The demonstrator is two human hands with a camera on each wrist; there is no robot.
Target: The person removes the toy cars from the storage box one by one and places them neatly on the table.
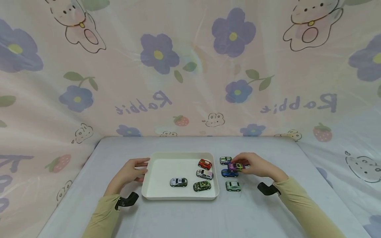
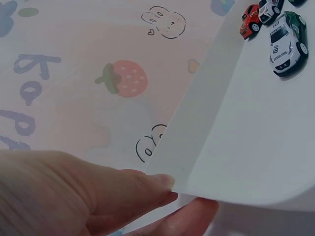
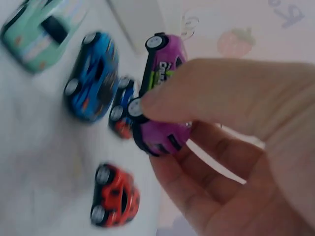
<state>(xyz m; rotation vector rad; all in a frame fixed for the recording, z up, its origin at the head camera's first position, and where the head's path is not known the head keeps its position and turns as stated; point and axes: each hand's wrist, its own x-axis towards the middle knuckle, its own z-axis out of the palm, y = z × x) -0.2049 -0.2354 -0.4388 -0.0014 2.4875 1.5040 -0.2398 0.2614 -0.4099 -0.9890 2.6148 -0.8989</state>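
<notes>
My right hand pinches a purple toy car between thumb and fingers, raised just right of the white tray. Below and around it are a blue toy car, a mint-green toy car and a small multicoloured toy car. The right wrist view also has a red car with black spots, mostly hidden behind the hand in the head view. At the tray's left side, my left hand pinches the rim, thumb on top and a finger below, in the left wrist view.
Inside the tray lie a red car, a white patterned car, a green camouflage car and a white car with green. A printed curtain hangs behind the white table.
</notes>
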